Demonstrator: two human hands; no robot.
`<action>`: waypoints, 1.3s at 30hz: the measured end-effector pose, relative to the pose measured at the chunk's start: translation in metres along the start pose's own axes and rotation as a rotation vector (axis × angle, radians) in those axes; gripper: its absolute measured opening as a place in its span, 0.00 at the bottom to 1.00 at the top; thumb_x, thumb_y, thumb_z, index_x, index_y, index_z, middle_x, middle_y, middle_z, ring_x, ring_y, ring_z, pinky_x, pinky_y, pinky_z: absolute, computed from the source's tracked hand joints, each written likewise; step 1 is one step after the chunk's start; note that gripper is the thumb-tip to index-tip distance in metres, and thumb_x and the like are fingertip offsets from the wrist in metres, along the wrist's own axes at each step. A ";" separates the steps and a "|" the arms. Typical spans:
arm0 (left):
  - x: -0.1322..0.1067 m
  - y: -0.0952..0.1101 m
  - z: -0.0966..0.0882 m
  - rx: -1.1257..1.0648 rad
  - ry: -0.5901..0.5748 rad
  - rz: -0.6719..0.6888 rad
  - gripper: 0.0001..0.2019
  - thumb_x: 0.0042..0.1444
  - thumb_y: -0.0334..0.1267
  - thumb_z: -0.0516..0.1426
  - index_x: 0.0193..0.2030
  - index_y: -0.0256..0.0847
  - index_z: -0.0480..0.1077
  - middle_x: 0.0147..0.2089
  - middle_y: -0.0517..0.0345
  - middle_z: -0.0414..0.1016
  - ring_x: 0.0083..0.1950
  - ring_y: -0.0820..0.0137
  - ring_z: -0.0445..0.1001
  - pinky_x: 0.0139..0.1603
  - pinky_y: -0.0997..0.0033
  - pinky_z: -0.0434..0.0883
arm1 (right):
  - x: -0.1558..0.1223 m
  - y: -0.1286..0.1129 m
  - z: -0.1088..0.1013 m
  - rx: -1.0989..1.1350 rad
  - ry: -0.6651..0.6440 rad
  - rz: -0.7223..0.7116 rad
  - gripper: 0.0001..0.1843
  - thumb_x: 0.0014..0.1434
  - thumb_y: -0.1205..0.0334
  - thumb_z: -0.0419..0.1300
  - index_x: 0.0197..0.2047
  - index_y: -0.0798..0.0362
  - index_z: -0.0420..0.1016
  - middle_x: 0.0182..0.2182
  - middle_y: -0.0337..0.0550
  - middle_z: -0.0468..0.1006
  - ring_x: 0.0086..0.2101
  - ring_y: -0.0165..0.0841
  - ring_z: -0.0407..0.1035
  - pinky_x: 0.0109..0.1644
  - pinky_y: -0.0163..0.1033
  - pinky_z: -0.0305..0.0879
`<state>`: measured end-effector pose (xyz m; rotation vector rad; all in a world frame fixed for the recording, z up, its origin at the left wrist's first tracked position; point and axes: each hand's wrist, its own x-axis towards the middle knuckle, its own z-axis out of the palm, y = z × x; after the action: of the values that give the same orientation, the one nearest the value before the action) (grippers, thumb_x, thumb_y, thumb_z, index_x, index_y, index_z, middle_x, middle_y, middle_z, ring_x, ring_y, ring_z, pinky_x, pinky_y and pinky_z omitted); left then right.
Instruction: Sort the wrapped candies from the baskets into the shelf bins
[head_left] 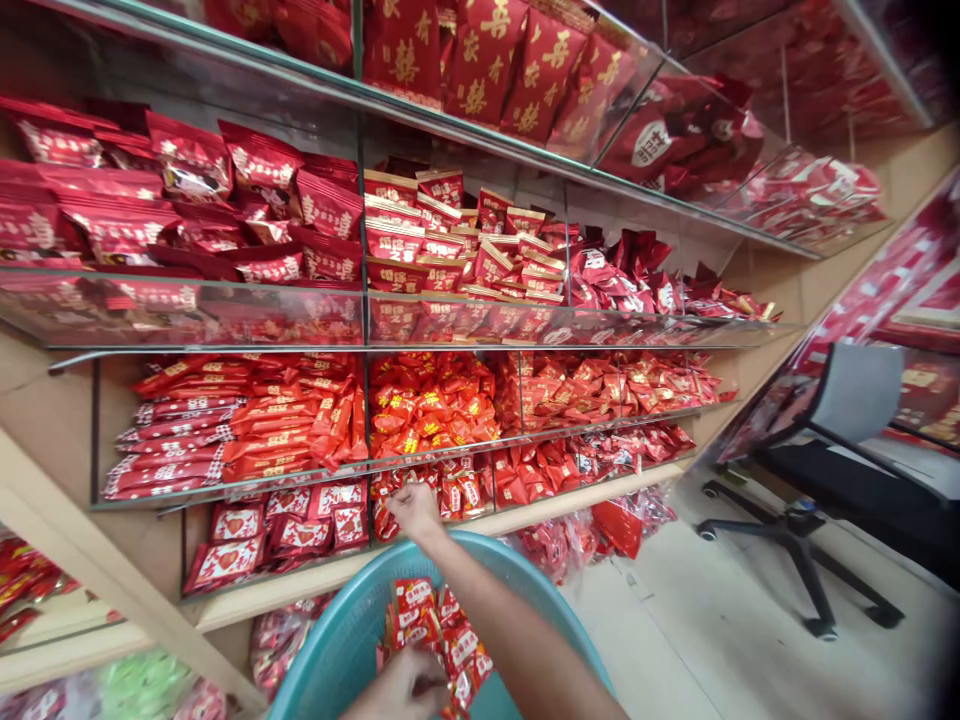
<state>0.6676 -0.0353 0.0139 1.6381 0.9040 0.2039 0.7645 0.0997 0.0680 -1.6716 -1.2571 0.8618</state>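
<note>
My right hand (413,508) reaches across the teal basket (337,640) into a low glass shelf compartment of small red packets (457,492). Its fingers are curled in among those packets and look closed on some. My left hand (407,686) sits low in the basket, fingers bent over the pile of red and orange packets (431,620) lying there and gripping them. The basket is right in front of me, below the shelf's wooden edge (525,515).
Glass-fronted shelves (375,330) full of red sweet packets rise in tiers ahead and to the left. Plastic bags of packets (600,530) lie on the floor under the shelf. A black office chair (817,480) stands on the pale floor at right.
</note>
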 end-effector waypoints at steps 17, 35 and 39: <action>0.029 0.040 -0.067 -0.607 0.377 -0.048 0.29 0.41 0.59 0.60 0.42 0.35 0.69 0.38 0.47 0.78 0.34 0.67 0.77 0.38 0.68 0.71 | -0.039 0.028 -0.102 0.828 0.007 0.259 0.17 0.39 0.56 0.69 0.23 0.55 0.67 0.18 0.39 0.74 0.23 0.27 0.70 0.28 0.30 0.64; 0.035 0.063 -0.020 -0.469 0.311 0.087 0.22 0.44 0.55 0.60 0.35 0.36 0.73 0.34 0.54 0.78 0.34 0.68 0.76 0.33 0.73 0.72 | -0.103 0.055 -0.127 0.823 -0.054 0.140 0.19 0.40 0.49 0.69 0.28 0.55 0.76 0.24 0.38 0.75 0.26 0.28 0.66 0.34 0.35 0.63; 0.033 0.054 -0.015 -0.499 0.356 0.097 0.20 0.43 0.54 0.61 0.35 0.40 0.76 0.36 0.59 0.78 0.39 0.67 0.74 0.40 0.71 0.73 | -0.108 0.062 -0.124 0.747 -0.061 0.153 0.19 0.39 0.47 0.69 0.26 0.55 0.77 0.21 0.38 0.74 0.23 0.28 0.65 0.32 0.35 0.61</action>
<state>0.7054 -0.0022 0.0561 1.1947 0.9445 0.7458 0.8705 -0.0400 0.0639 -1.1423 -0.7045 1.2871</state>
